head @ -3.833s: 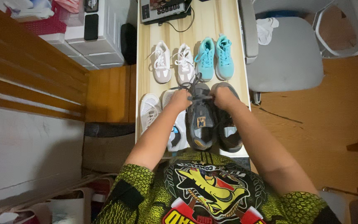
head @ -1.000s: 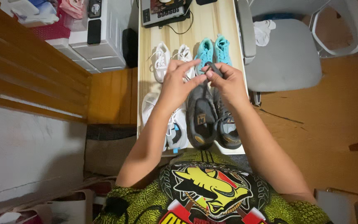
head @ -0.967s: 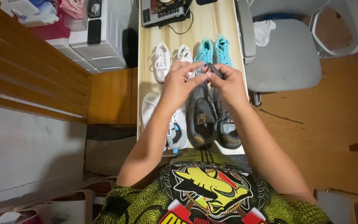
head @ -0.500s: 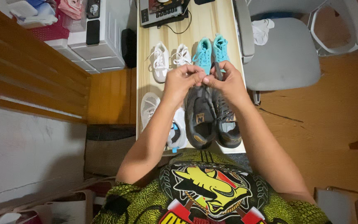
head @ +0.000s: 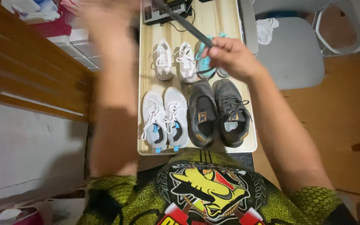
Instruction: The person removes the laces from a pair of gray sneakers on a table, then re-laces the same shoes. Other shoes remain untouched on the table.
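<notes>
1. The right hand [head: 232,56] has its grip pinched together on a long dark grey flat shoelace [head: 188,28], above the turquoise pair of sneakers [head: 207,62].
2. The lace runs taut, up and leftward, toward the left hand [head: 107,21]; that hand is raised and blurred, so whether its grip is together or apart cannot be told.
3. The dark grey pair of sneakers [head: 217,112] sits on the pale wooden bench [head: 213,21], just beside a white mesh pair [head: 165,118].
4. A white laced pair [head: 173,60] stands behind them.
</notes>
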